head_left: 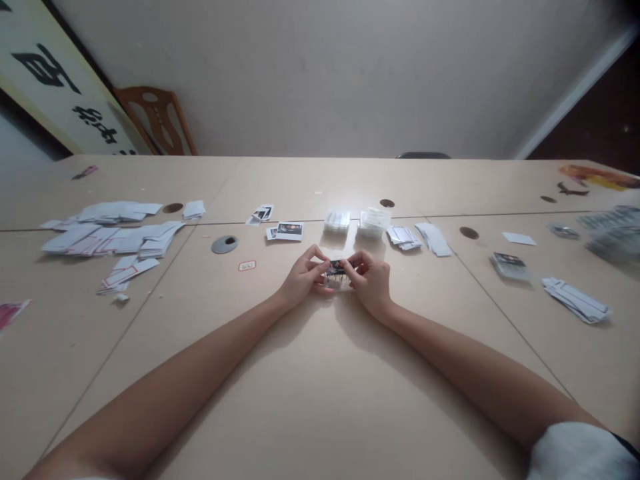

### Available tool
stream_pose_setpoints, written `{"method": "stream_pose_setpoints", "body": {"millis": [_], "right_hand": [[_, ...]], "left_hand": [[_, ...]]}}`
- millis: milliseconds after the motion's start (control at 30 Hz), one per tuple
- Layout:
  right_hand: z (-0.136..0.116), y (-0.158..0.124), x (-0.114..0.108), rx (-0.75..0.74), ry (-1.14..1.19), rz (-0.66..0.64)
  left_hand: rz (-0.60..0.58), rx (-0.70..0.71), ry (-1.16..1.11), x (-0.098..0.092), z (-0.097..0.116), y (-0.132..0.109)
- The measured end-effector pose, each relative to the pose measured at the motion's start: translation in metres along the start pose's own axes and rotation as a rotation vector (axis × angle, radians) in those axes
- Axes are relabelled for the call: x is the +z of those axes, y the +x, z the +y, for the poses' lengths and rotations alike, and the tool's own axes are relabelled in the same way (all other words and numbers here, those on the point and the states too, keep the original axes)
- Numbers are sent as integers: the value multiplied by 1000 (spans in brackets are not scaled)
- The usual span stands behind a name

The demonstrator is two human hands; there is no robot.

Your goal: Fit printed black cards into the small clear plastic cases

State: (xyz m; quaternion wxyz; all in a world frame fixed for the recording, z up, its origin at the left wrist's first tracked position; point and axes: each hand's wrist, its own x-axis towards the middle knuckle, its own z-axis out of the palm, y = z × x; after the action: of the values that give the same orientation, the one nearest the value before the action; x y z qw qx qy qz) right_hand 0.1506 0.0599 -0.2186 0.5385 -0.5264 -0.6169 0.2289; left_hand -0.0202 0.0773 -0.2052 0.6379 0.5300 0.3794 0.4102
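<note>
Both hands meet at the middle of the table around a small clear plastic packet (340,281) with a dark printed card (336,267) at its top. My left hand (306,275) pinches the left side, its thumb on the card. From the right, my right hand (369,277) grips the card's other edge between thumb and fingers. Just beyond the hands stand two stacks of clear plastic sleeves, a left stack (337,222) and a right stack (373,221). Printed photo cards (290,231) lie to the left of them.
Piles of white paper slips (95,240) spread over the left. Folded white slips (404,237) and a strip bundle (575,300) lie rightward, near a packed card stack (510,267). A grey cable-hole cover (225,245) and a red-bordered label (247,265) sit left of the hands.
</note>
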Motion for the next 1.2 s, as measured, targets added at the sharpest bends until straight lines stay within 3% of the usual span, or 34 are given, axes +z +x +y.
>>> {"method": "stream_pose_setpoints", "body": {"millis": [433,733,1200], "right_hand": [[-1,1,0,10,-18,28],[-1,3,-3,-66,-91,43],[-3,7,-11,-106,-256,-31]], "left_hand": [[-26,21,-4,-2,-4,0],[-35,33,3,-2,-6,0],[4,59,49,-1,-8,-1]]}}
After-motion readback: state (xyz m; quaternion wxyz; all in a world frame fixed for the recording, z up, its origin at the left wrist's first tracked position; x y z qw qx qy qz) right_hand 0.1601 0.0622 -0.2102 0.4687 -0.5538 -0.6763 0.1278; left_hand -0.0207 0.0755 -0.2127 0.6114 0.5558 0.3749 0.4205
